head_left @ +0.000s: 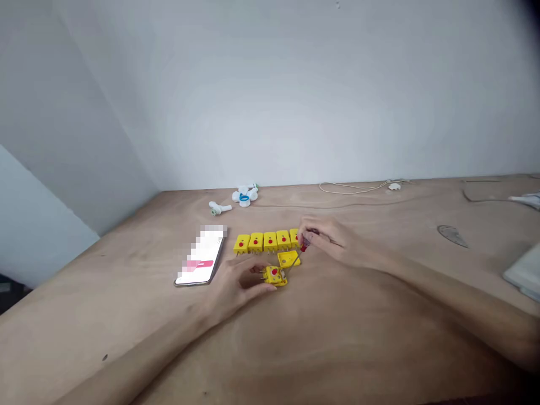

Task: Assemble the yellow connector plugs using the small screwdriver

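Observation:
Between the thumb and fingers of my left hand (pixel 238 284) is an opened yellow plug (pixel 274 274) with a red button, its metal pins pointing left. My right hand (pixel 327 236) is closed around the red handle of a screwdriver (pixel 304 246). The screwdriver's thin shaft slants down to the right side of the plug; whether the tip touches a screw is too small to tell. Just behind the plug lies a loose yellow cover (pixel 289 259). Farther back, several yellow plugs (pixel 270 241) with red buttons stand in a row, the rightmost partly hidden by my right hand.
A phone (pixel 206 259) with a lit screen lies left of the plugs. White fittings (pixel 244 197) sit near the wall, with another white piece (pixel 219 208) nearby. A thin cable (pixel 354 190) runs along the back. At the right edge is a pale object (pixel 525 273).

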Tool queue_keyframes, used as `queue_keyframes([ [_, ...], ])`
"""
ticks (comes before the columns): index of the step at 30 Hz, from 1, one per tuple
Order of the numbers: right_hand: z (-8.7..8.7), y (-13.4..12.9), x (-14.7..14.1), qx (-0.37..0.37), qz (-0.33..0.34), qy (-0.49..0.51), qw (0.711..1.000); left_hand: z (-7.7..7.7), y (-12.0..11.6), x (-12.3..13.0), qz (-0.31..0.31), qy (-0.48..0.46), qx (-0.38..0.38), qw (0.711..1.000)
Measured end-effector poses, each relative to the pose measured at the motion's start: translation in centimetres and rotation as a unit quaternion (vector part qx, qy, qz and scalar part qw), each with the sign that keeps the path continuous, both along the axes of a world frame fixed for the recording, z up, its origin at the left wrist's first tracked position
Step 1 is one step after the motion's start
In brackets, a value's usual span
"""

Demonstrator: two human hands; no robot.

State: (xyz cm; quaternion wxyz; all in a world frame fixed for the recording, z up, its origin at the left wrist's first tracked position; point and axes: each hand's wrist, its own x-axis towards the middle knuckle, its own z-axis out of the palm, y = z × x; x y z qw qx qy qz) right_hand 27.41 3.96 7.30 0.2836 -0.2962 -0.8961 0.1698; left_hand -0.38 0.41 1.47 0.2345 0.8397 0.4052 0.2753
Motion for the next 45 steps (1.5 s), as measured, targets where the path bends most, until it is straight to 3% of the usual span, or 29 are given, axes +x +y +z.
queue_keyframes([
  [2, -0.2, 0.3, 0.0, -0.016, 0.020, 0.006, 1.000, 0.1, 0.0, 0.0, -0.002, -0.001, -0.001, 1.000],
  [7, -0.9, 0.6, -0.1, -0.023, -0.020, -0.027, 0.999, 0.4, -0.2, 0.1, -0.018, -0.013, -0.008, 1.000],
  [16, 0.8, -1.0, 0.4, -0.001, 0.005, -0.087, 0.996, 0.4, -0.3, 0.1, -0.008, -0.014, -0.010, 1.000],
  [24, 1.2, -1.7, -0.1, 0.003, -0.025, -0.140, 0.990, 0.6, -0.3, 0.1, -0.006, -0.010, -0.020, 1.000],
  [32, 1.4, -2.1, -0.1, -0.036, 0.000, -0.104, 0.994, 0.2, 0.0, 0.2, 0.001, -0.010, -0.037, 0.999],
  [37, 0.6, -1.8, -0.8, -0.031, -0.034, -0.084, 0.995, -0.3, 0.2, 0.1, 0.014, 0.039, 0.031, 0.999],
  [41, 0.4, -1.9, -1.2, -0.029, -0.056, -0.045, 0.997, -0.7, 0.0, 0.4, 0.078, 0.106, 0.114, 0.985],
  [45, 0.2, -2.0, -1.6, -0.025, -0.044, -0.040, 0.998, -0.9, -0.3, 0.5, 0.123, 0.139, 0.137, 0.973],
])
